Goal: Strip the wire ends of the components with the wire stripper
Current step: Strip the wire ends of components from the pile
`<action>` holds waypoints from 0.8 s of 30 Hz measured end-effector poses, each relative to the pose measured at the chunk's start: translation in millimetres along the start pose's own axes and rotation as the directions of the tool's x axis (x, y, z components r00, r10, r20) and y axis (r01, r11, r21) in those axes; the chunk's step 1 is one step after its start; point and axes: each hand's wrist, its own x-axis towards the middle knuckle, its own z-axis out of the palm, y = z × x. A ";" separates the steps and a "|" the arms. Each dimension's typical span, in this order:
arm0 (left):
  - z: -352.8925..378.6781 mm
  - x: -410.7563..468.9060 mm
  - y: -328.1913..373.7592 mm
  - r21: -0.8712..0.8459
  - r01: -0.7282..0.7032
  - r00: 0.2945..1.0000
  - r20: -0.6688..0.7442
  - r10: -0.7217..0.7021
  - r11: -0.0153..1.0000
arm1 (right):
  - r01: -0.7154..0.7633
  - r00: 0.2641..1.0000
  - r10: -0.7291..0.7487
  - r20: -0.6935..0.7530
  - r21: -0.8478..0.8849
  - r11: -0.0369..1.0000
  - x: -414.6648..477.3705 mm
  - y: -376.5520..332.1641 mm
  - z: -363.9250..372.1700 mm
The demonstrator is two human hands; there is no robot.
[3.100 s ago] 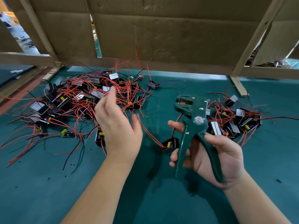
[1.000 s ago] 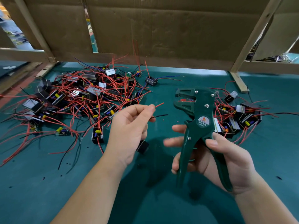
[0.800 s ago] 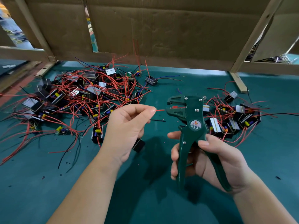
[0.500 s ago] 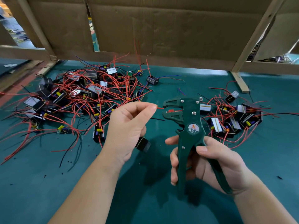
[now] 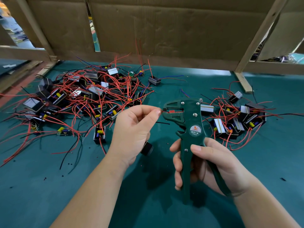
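now, a wire end meets the wire stripper.
the left hand pinches that wire end between thumb and forefinger, right at the tool's open jaws, with its black component dangling under the palm above the green surface. the right hand is wrapped round the handles, which look not yet squeezed. to do this well, the person should likely feed the tip in straight and level, hold it steady, then close the handles in one firm pull so only insulation comes away. a round label on the tool reads "w01a"; the print beneath is too small to read. a big tangle of components lies left, a smaller group right.
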 end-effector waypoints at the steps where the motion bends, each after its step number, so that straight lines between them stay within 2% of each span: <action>1: 0.1 0.0 -0.3 -0.001 -0.007 1.000 -0.009 0.007 1.000 | 0.002 1.000 -0.002 0.004 0.000 1.000 0.0 0.0 -0.1; 14: 1.0 -2.1 0.5 0.026 -0.040 0.999 -0.005 0.040 0.999 | 0.009 0.998 -0.008 -0.057 0.008 1.000 1.2 1.8 2.9; 18: 0.3 -0.6 -0.2 0.035 -0.032 0.999 -0.015 0.032 0.999 | 0.004 0.987 0.001 -0.161 0.033 0.999 4.5 6.2 11.5; 21: -2.5 2.7 -1.9 0.045 0.040 0.999 -0.011 -0.040 0.998 | 0.025 0.928 -0.016 -0.373 0.018 1.000 10.6 8.4 16.9; 24: -3.5 3.5 -8.6 0.263 0.009 0.998 0.050 -0.023 0.965 | 0.007 0.903 0.029 -0.429 0.083 0.997 15.9 5.3 18.7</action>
